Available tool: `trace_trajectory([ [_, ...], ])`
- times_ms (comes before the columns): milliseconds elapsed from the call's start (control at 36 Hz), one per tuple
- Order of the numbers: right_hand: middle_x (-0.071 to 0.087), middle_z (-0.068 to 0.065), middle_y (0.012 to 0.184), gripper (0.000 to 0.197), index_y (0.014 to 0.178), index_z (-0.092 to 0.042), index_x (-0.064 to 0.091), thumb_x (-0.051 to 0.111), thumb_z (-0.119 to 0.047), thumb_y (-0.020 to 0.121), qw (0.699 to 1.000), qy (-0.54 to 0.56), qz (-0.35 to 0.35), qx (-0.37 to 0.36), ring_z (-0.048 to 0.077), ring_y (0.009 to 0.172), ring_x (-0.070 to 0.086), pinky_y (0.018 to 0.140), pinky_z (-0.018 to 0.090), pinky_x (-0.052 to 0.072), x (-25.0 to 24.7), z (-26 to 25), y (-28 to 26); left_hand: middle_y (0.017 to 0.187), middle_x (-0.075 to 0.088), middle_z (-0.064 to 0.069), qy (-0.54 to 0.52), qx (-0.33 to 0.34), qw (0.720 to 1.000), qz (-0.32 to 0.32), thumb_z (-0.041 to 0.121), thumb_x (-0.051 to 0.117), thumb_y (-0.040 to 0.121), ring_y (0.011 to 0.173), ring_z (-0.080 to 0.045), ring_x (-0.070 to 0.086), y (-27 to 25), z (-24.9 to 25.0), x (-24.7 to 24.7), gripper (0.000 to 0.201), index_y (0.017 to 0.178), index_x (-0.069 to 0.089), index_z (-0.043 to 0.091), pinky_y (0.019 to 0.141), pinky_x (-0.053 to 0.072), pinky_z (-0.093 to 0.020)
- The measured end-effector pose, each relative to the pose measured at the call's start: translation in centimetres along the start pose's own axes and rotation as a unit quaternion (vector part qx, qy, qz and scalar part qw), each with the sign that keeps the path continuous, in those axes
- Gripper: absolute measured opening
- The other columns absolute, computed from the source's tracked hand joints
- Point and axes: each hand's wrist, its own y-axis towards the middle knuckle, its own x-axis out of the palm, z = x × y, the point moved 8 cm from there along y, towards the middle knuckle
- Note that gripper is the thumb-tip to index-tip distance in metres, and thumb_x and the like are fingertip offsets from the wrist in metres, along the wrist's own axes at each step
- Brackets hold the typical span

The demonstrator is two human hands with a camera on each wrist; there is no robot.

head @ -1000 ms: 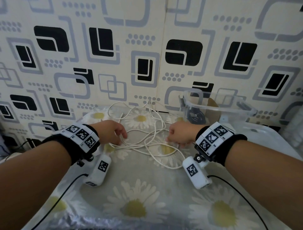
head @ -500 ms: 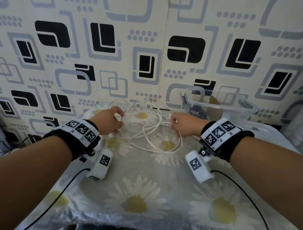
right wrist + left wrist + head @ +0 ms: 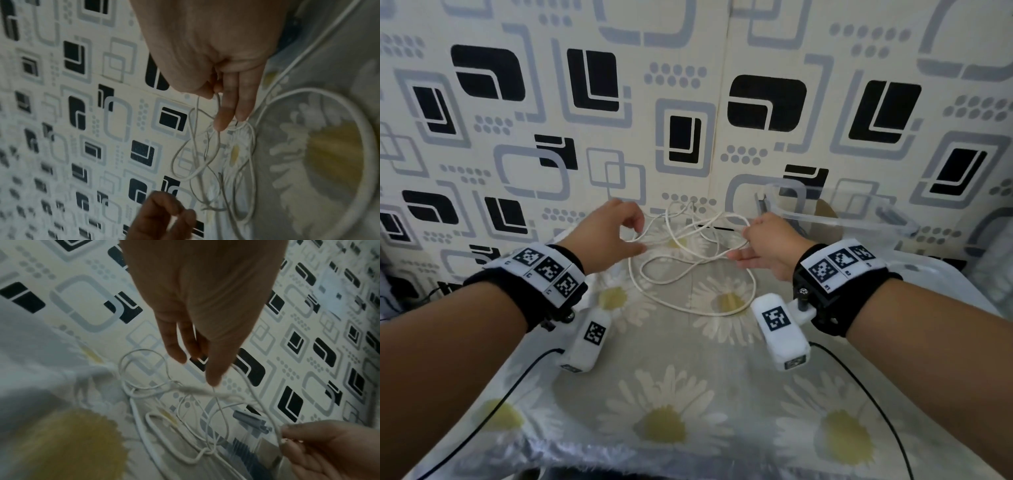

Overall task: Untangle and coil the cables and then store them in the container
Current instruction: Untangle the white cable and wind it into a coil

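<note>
A tangled white cable (image 3: 690, 274) lies in loops on the daisy-print cloth near the wall, with its upper strands lifted off the table. My left hand (image 3: 638, 236) pinches a strand at the tangle's left side, fingers curled. My right hand (image 3: 746, 236) pinches strands at the right side between thumb and forefinger (image 3: 213, 95), its other fingers straight. The cable (image 3: 213, 402) hangs slack between both hands and crosses over itself several times. A clear plastic container (image 3: 839, 219) stands just behind my right hand; something dark lies inside it.
The patterned wall (image 3: 688, 102) rises directly behind the cable. The cloth-covered table (image 3: 671, 394) stretches toward me. Black leads (image 3: 859, 383) run from the wrist cameras over the near corners of the table.
Both hands rose off the cloth and moved toward the wall, lifting the cable's upper strands with them. The tangle has been drawn up and spread between them.
</note>
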Motion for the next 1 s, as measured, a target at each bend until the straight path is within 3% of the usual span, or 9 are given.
trace_trajectory([
  [83, 0.053, 0.003, 0.086, 0.033, 0.131, -0.013, 0.039, 0.032, -0.003, 0.100, 0.998, 0.042, 0.008, 0.037, 0.020, 0.059, 0.072, 0.051, 0.030, 0.057, 0.3, 0.9, 0.1, 0.079, 0.067, 0.008, -0.012, 0.010, 0.992, -0.129, 0.023, 0.080, 0.076, 0.074, -0.004, 0.061, -0.6, 1.2, 1.8, 0.019, 0.076, 0.062, 0.028, 0.073, 0.047, -0.015],
  [222, 0.039, -0.002, 0.074, 0.050, 0.148, -0.011, 0.024, 0.028, -0.001, 0.099, 0.995, 0.086, 0.013, 0.040, 0.020, 0.057, 0.072, 0.048, 0.030, 0.057, 0.7, 0.8, 0.2, 0.090, 0.068, 0.017, 0.072, -0.002, 0.952, -0.296, 0.029, 0.077, 0.080, 0.085, 0.001, 0.062, -2.4, 1.5, 5.4, 0.019, 0.098, 0.071, 0.033, 0.084, 0.047, -0.016],
  [333, 0.039, -0.002, 0.074, 0.043, 0.141, -0.009, 0.033, 0.029, -0.001, 0.099, 0.991, 0.126, 0.015, 0.033, 0.022, 0.059, 0.072, 0.049, 0.032, 0.058, 1.0, 0.5, 0.1, 0.101, 0.062, 0.016, 0.132, -0.008, 0.930, -0.343, 0.032, 0.076, 0.081, 0.095, -0.003, 0.056, -3.0, 1.1, 6.8, 0.029, 0.109, 0.068, 0.031, 0.086, 0.042, -0.017],
  [472, 0.041, -0.001, 0.072, 0.023, 0.117, -0.013, 0.039, 0.028, -0.002, 0.100, 0.982, 0.187, 0.020, 0.018, 0.025, 0.077, 0.071, 0.066, 0.037, 0.060, 1.0, 0.0, -0.4, 0.095, 0.063, 0.009, 0.158, -0.008, 0.911, -0.381, 0.031, 0.071, 0.085, 0.084, -0.008, 0.054, -3.5, 0.5, 7.4, 0.013, 0.092, 0.060, 0.031, 0.072, 0.041, -0.016],
  [639, 0.042, -0.003, 0.072, 0.037, 0.136, -0.012, 0.038, 0.030, -0.004, 0.100, 0.979, 0.199, 0.030, 0.009, 0.025, 0.077, 0.072, 0.070, 0.039, 0.060, 0.4, 0.1, 0.0, 0.093, 0.064, 0.010, 0.049, 0.027, 0.940, -0.336, 0.038, 0.063, 0.091, 0.094, -0.015, 0.059, -3.0, 2.4, 4.7, 0.009, 0.085, 0.055, 0.039, 0.094, 0.046, -0.031],
  [722, 0.042, -0.001, 0.071, 0.029, 0.122, -0.008, 0.043, 0.029, 0.000, 0.099, 0.979, 0.199, 0.028, 0.020, 0.028, 0.083, 0.071, 0.070, 0.039, 0.059, 0.1, 0.0, -0.4, 0.087, 0.071, 0.010, -0.062, 0.017, 0.957, -0.283, 0.039, 0.062, 0.086, 0.091, -0.013, 0.065, -2.2, 3.7, 2.5, 0.004, 0.087, 0.059, 0.037, 0.100, 0.044, -0.040],
  [806, 0.046, 0.001, 0.071, 0.019, 0.094, -0.006, 0.048, 0.031, 0.001, 0.098, 0.981, 0.192, 0.026, 0.028, 0.028, 0.082, 0.071, 0.072, 0.037, 0.058, -0.3, -0.1, -0.7, 0.072, 0.065, 0.010, -0.189, 0.002, 0.962, -0.197, 0.029, 0.065, 0.088, 0.074, -0.010, 0.060, -1.0, 4.9, 0.0, 0.002, 0.088, 0.064, 0.028, 0.087, 0.046, -0.034],
  [889, 0.060, 0.008, 0.073, 0.010, 0.098, -0.009, 0.051, 0.042, -0.012, 0.099, 0.988, 0.150, 0.011, 0.017, 0.026, 0.079, 0.068, 0.063, 0.032, 0.050, -0.3, -0.5, -0.8, 0.063, 0.054, 0.013, -0.251, 0.003, 0.962, -0.108, 0.015, 0.061, 0.094, 0.059, -0.006, 0.046, -0.1, 6.1, -2.4, 0.007, 0.088, 0.062, 0.018, 0.065, 0.038, -0.018],
  [1000, 0.068, 0.004, 0.070, 0.020, 0.093, -0.015, 0.056, 0.048, -0.033, 0.098, 0.996, 0.072, 0.023, -0.052, 0.024, 0.083, 0.069, 0.076, 0.037, 0.044, -0.7, -2.2, -1.3, 0.065, 0.053, 0.013, -0.302, -0.005, 0.952, -0.042, 0.020, 0.063, 0.092, 0.058, -0.005, 0.042, 0.7, 7.2, -3.8, 0.008, 0.084, 0.061, 0.022, 0.061, 0.034, -0.020],
])
